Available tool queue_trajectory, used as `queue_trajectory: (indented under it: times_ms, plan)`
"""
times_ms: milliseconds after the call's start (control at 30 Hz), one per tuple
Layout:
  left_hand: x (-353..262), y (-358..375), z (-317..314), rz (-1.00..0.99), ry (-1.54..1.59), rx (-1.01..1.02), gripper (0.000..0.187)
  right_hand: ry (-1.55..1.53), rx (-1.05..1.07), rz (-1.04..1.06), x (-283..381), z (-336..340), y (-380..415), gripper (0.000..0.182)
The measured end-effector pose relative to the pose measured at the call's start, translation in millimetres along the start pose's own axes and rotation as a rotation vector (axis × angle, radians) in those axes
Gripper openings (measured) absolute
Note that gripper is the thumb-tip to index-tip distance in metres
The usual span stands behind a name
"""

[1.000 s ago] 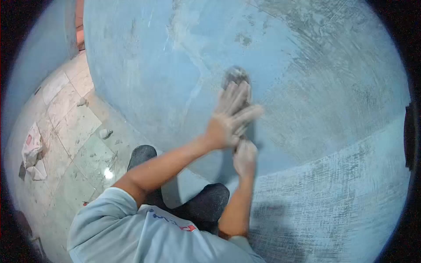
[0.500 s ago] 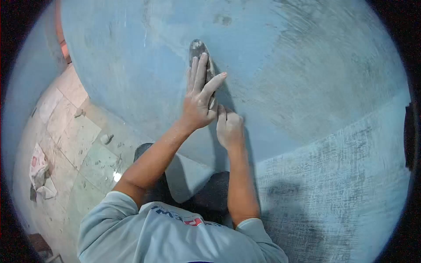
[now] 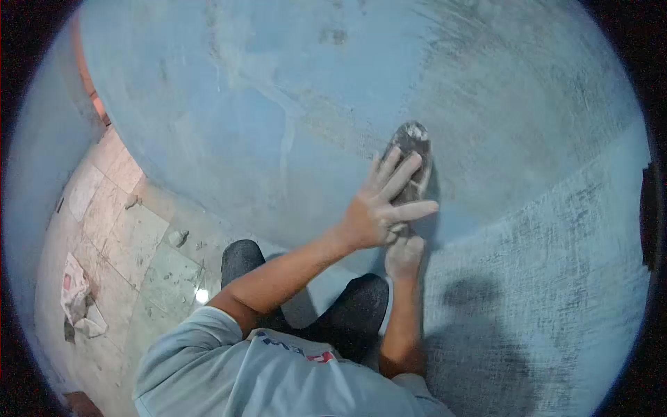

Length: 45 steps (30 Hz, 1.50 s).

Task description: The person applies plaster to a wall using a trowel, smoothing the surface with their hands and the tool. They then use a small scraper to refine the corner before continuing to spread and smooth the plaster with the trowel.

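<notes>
A flat, dark, round-nosed trowel [image 3: 417, 131] lies against the blue wall surface [image 3: 257, 139], with pale smears on its tip. My left hand [image 3: 389, 201] presses on the trowel with fingers stretched out, thumb pointing right. Just below it, my right hand [image 3: 404, 256] is closed around the trowel's rear end; the grip itself is mostly hidden. Pale dust coats both hands. Grey, scuffed patches [image 3: 514, 111] show on the wall to the right of the tool.
My bent knees [image 3: 243, 260] are close to the wall. On the left, the dusty tiled floor [image 3: 104, 208] holds a crumpled white bag [image 3: 73, 285] and a pale lump [image 3: 178, 238]. A rough, cross-hatched surface [image 3: 528, 278] spreads at lower right.
Both hands and the trowel have moved right and down across the wall toward the grey patch. The whole view has also shifted slightly.
</notes>
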<state>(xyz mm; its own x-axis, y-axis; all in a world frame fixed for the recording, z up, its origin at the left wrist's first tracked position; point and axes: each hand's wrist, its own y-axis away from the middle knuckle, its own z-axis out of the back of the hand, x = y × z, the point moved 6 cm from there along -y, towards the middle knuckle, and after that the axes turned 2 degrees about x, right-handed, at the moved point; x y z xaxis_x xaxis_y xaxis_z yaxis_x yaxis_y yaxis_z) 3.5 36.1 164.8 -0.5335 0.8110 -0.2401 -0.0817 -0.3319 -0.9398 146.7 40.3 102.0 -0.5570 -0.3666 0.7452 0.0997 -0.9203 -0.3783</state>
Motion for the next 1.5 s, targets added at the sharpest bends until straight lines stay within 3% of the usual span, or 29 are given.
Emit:
queue_trajectory:
  times_ms: [67,100,267,333,367,433,467,500,633,667,733,767,800,833,933,967,1033,1133,1167,1233,1300,1333,1433,1500]
  plan:
    - [12,8,15,0.047,0.046,-0.071,0.065,0.007,0.072,-0.004,-15,-23,-6,0.039]
    - [16,11,23,0.09,0.019,-0.124,0.064,-0.018,0.089,0.023,8,-25,-9,0.037]
    - [35,32,60,0.182,-0.202,0.045,0.076,-0.111,0.248,0.028,8,-80,-1,0.039]
    - [47,46,73,0.313,-0.041,0.025,0.088,-0.187,0.232,0.092,34,-89,8,0.036]
    - [75,90,73,0.56,0.051,0.085,0.087,-0.267,0.27,0.049,32,-96,16,0.033]
    - [76,139,73,0.69,0.149,0.059,0.084,-0.432,0.358,-0.017,23,-113,37,0.032]
    - [54,143,74,0.568,0.163,-0.033,0.083,-0.509,0.347,-0.008,19,-121,50,0.031]
    - [41,153,70,0.516,0.074,0.048,0.079,-0.585,0.343,0.0,16,-128,64,0.032]
    - [8,196,56,0.464,-0.081,0.183,0.056,-0.552,0.022,0.157,24,-112,104,0.038]
    - [8,204,52,0.467,-0.064,0.187,0.055,-0.459,0.035,0.14,18,-114,108,0.039]
    - [-1,194,49,0.471,-0.032,0.176,0.053,-0.698,-0.006,-0.182,-19,-128,108,0.038]
    - [-10,185,46,0.417,-0.079,0.236,0.069,-0.812,-0.024,-0.347,-38,-137,110,0.037]
    - [-9,185,39,0.419,-0.014,0.258,0.08,-0.874,-0.099,-0.464,-50,-129,106,0.025]
    - [-8,183,33,0.416,0.049,0.281,0.092,-0.908,-0.213,-0.424,-49,-111,96,0.022]
    - [-3,185,5,0.684,0.442,0.423,0.106,-1.001,-0.434,-0.203,-44,-55,61,0.026]
    - [-7,163,-2,0.776,0.596,0.421,0.101,-0.942,-0.452,-0.093,-53,-39,49,0.035]
    - [-2,142,-25,1.058,0.937,0.32,0.069,-0.793,-0.545,0.009,-39,3,38,0.026]
    - [25,145,-79,0.942,0.899,0.569,0.035,-0.525,-0.697,0.121,-37,31,37,0.027]
    - [30,146,-99,0.898,0.893,0.618,0.035,-0.438,-0.734,0.139,-36,35,38,0.027]
    - [27,145,-123,0.83,0.896,0.612,0.053,-0.266,-0.719,0.098,-43,36,38,0.039]
    - [22,142,-123,0.878,1.106,0.541,0.052,-0.041,-0.7,0.067,-35,39,33,0.047]
    - [20,143,-121,0.884,1.18,0.523,0.052,-0.169,-0.617,-0.099,-21,41,24,0.044]
    - [7,142,-125,0.855,1.326,0.528,0.053,0.205,-0.594,0.152,-7,56,20,0.045]
    - [6,131,-115,0.802,1.385,0.404,0.054,0.053,-0.55,0.156,5,47,13,0.044]
